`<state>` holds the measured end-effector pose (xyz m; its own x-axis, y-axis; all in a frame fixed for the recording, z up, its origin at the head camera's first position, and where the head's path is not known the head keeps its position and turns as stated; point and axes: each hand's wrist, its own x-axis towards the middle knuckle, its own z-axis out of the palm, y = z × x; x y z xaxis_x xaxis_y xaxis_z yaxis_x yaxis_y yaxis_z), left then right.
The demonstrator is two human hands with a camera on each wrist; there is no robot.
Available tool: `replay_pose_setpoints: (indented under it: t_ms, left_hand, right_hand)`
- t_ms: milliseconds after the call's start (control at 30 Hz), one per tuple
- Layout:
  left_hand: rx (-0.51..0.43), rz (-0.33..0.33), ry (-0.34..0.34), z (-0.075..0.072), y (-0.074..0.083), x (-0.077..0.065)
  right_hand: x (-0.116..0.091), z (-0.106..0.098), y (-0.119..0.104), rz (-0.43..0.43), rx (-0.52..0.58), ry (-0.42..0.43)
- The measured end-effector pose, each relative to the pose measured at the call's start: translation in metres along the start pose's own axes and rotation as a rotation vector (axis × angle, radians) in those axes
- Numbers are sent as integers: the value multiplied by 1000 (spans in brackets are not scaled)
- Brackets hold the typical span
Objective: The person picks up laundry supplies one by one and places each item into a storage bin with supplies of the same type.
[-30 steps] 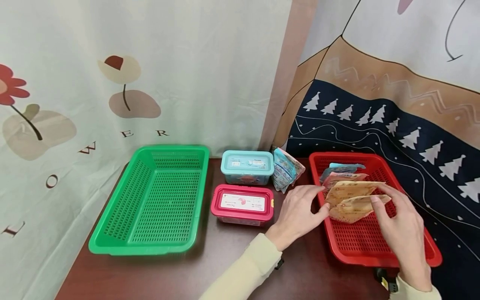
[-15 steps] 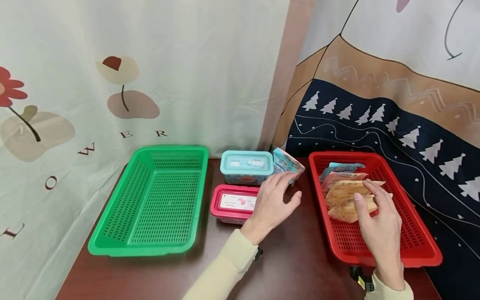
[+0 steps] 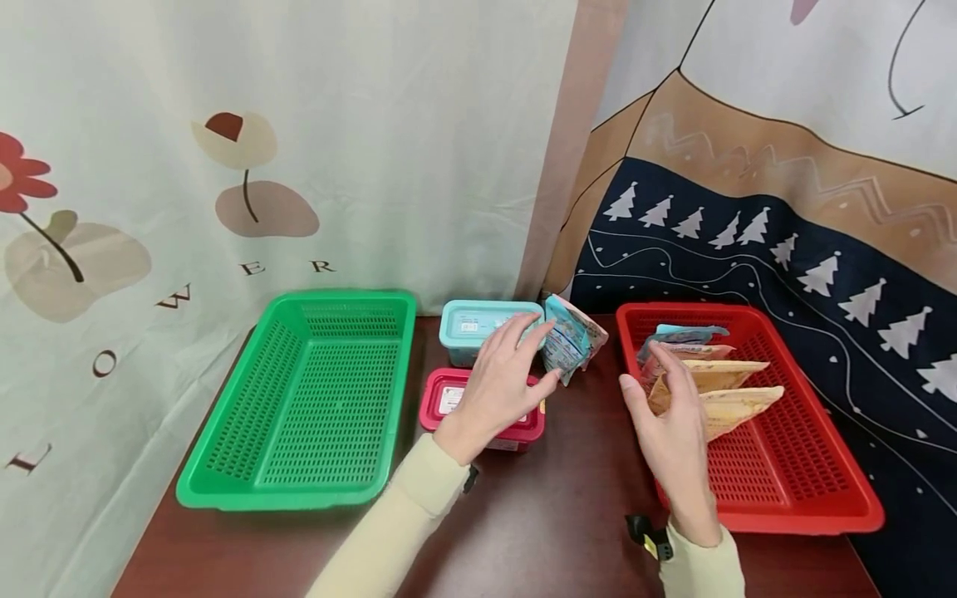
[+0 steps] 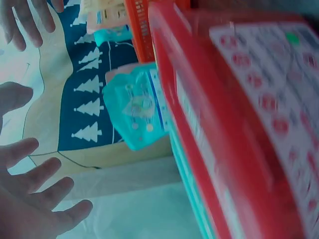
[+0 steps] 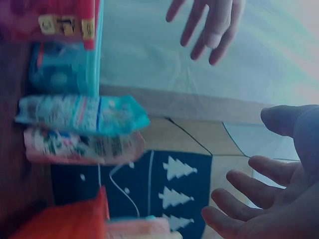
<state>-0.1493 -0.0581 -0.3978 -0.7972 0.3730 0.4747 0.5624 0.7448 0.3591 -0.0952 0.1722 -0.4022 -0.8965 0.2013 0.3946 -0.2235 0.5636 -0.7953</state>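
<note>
In the head view my left hand [image 3: 499,378] hovers over the pink lidded box [image 3: 436,400] and overlaps the light-blue lidded box [image 3: 469,328]. Its fingers are spread and hold nothing, with the tips beside a blue pouch [image 3: 566,345]. A pink pouch [image 5: 79,149] stands against that one in the right wrist view. My right hand [image 3: 676,428], likewise loose and holding nothing, is above the left rim of the red basket [image 3: 748,490]. Inside the basket several pouches stand in a row: blue [image 3: 686,335], pink [image 3: 703,352] and yellow [image 3: 740,409]. The right hand hides part of them.
A green basket [image 3: 332,399] stands on the left of the dark brown table [image 3: 516,540]. Printed curtains [image 3: 419,149] hang close behind the baskets and boxes.
My left hand has moved left from the red basket's pouches to above the two boxes. The right hand has left the yellow pouches and shifted left to the basket's rim; the pouches stay standing.
</note>
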Motion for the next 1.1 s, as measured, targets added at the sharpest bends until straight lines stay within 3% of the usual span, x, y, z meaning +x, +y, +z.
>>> replay_pose_setpoints:
  t_ms: [167, 367, 633, 967, 1100]
  left_hand:
    - [107, 15, -80, -10, -8, 8]
    - [149, 22, -136, -11, -19, 24]
    - [198, 80, -195, -2, -35, 46]
    - [245, 252, -207, 16, -49, 77]
    - [239, 255, -238, 24, -53, 86]
  right_hand:
    - [6, 20, -1, 36, 16, -33]
    - [16, 45, -1, 41, 52, -54]
    - [28, 75, 10, 24, -13, -38]
    - [37, 97, 24, -38, -111, 55]
    - [39, 103, 25, -25, -147, 66]
